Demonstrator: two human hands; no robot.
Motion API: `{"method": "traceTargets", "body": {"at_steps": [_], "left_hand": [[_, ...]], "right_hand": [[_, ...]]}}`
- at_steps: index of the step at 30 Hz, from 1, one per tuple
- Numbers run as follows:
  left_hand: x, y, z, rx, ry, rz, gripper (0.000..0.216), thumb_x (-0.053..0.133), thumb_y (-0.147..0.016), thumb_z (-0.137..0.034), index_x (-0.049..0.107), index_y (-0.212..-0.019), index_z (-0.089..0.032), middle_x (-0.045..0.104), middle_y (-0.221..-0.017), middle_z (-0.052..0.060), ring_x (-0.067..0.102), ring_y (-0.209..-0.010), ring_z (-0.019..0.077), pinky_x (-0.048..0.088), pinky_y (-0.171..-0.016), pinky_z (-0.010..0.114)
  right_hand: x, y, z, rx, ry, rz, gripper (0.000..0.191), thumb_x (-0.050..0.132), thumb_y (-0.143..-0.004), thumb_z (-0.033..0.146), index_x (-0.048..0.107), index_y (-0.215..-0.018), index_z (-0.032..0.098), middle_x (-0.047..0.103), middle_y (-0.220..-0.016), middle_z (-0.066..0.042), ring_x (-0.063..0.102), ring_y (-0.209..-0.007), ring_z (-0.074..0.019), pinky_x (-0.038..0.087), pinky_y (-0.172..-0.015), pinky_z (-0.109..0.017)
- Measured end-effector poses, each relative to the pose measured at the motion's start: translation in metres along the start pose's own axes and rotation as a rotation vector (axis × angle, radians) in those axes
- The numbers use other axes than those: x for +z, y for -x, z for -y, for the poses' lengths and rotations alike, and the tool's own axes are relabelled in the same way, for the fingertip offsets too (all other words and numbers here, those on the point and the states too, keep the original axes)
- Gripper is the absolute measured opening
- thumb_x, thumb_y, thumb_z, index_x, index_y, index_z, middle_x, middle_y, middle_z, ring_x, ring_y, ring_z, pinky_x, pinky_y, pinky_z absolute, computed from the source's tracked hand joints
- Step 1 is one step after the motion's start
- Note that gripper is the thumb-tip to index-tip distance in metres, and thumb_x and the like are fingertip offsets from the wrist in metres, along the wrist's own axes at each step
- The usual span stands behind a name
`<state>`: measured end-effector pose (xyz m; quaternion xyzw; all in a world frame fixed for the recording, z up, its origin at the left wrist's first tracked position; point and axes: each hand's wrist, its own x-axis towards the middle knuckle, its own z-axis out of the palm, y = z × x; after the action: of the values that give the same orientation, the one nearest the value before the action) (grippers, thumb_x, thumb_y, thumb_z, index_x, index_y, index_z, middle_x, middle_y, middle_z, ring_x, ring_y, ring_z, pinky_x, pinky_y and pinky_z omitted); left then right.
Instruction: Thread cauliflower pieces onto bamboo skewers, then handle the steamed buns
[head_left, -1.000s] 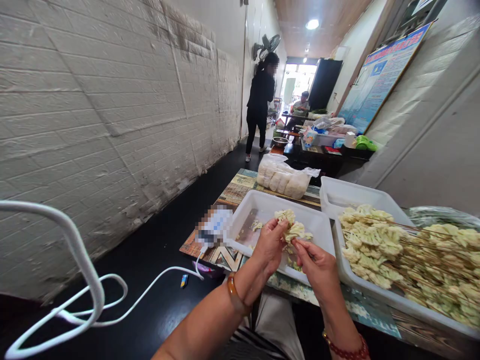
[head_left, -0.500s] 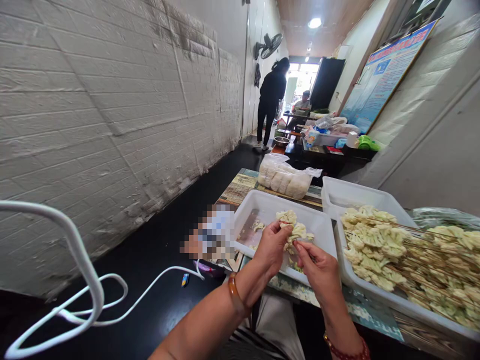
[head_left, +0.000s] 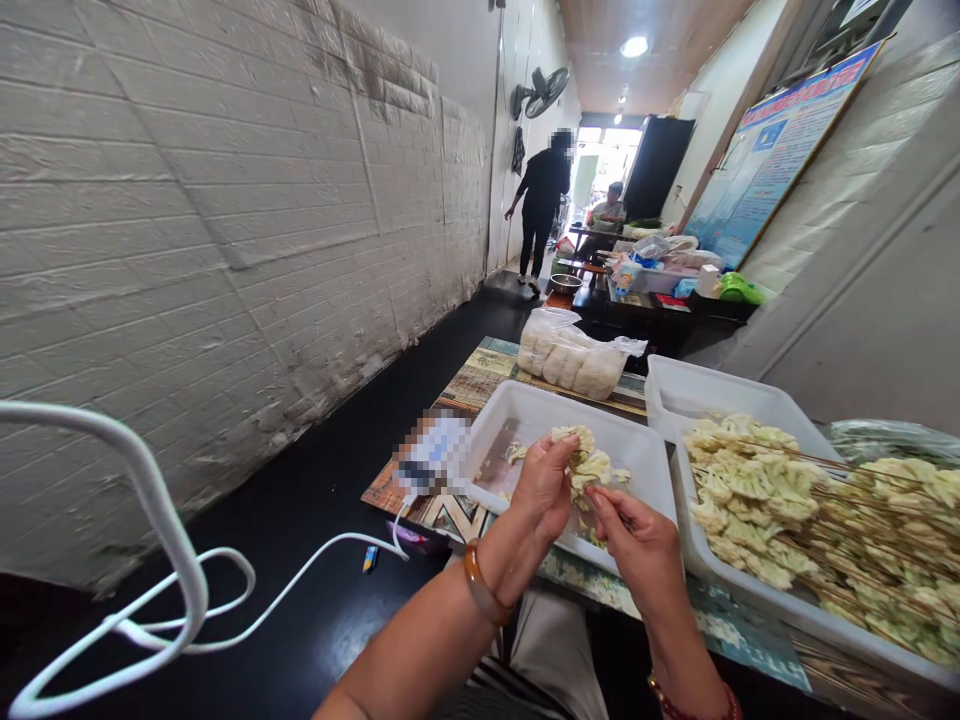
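Observation:
Over the shallow white tray [head_left: 495, 412], my left hand [head_left: 546, 482] is closed around pale cauliflower florets [head_left: 589, 462] that stick out past the thumb. My right hand [head_left: 637, 525] sits just to the right and lower, its thumb and fingers pinched against the near side of the florets. Whatever lies in that pinch is too small or hidden to make out. A few loose cauliflower bits [head_left: 514, 452] lie in the tray beneath. To the right, a second white tub [head_left: 739, 592] holds a heap of cauliflower on thin skewers [head_left: 862, 500].
A plastic bag of pale blocks [head_left: 574, 355] stands behind the tray. A white cable [head_left: 300, 580] runs from a blurred item [head_left: 435, 455] on the table's left. One person in black [head_left: 541, 200] stands in the aisle; another person [head_left: 609, 205] sits farther back.
My left hand has turned slightly, its thumb now up along the florets. My right hand stays nearly in place. The person in black has swung an arm out toward the wall.

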<state>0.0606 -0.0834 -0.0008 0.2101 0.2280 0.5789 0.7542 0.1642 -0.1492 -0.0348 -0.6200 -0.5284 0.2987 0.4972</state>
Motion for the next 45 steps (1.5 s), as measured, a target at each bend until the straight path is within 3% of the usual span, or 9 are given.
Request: {"method": "traceTargets", "body": {"at_steps": [11,18,24,38,45], "left_hand": [[-0.001,0.007,0.005,0.018,-0.028,-0.002,0.027,0.082,-0.055,-0.027,0.064,-0.070,-0.012,0.063,-0.064,0.001,0.055,-0.058,0.0104,0.042,-0.062,0.024],[-0.004,0.002,-0.010,0.049,-0.053,-0.048,0.032,0.081,-0.059,-0.035,0.067,-0.080,-0.016,0.063,-0.073,0.000,0.055,-0.065,0.0103,0.041,-0.064,0.024],[-0.004,-0.003,-0.015,0.061,-0.155,-0.090,0.023,0.078,-0.057,-0.027,0.065,-0.071,-0.015,0.060,-0.068,-0.001,0.053,-0.063,0.0100,0.038,-0.062,0.024],[-0.013,-0.002,-0.006,0.128,-0.211,-0.054,0.021,0.076,-0.060,-0.027,0.060,-0.062,-0.014,0.054,-0.059,-0.003,0.045,-0.056,0.0070,0.036,-0.058,0.021],[-0.013,-0.002,-0.023,0.014,-0.131,-0.013,0.037,0.080,-0.062,-0.040,0.065,-0.086,-0.015,0.065,-0.084,0.003,0.059,-0.072,0.0115,0.044,-0.068,0.024]], "right_hand": [[-0.002,0.002,-0.003,-0.013,0.017,-0.007,0.039,0.059,-0.083,0.049,0.076,-0.097,0.017,0.055,-0.052,0.002,0.050,-0.048,-0.0128,0.039,-0.046,-0.023],[-0.001,0.000,-0.006,0.004,-0.021,-0.003,0.042,0.061,-0.081,0.050,0.076,-0.100,0.016,0.056,-0.052,0.001,0.051,-0.049,-0.0134,0.037,-0.043,-0.023],[-0.001,0.000,-0.008,0.024,-0.035,0.005,0.044,0.060,-0.081,0.050,0.075,-0.101,0.015,0.056,-0.053,0.001,0.050,-0.049,-0.0127,0.036,-0.045,-0.023],[-0.002,0.001,-0.006,0.014,-0.007,0.012,0.041,0.060,-0.082,0.049,0.075,-0.099,0.015,0.054,-0.052,0.002,0.049,-0.049,-0.0127,0.036,-0.046,-0.024],[-0.001,-0.003,-0.006,0.074,-0.201,0.026,0.039,0.067,-0.077,0.050,0.075,-0.096,0.017,0.057,-0.054,0.002,0.046,-0.045,-0.0105,0.038,-0.044,-0.023]]}}
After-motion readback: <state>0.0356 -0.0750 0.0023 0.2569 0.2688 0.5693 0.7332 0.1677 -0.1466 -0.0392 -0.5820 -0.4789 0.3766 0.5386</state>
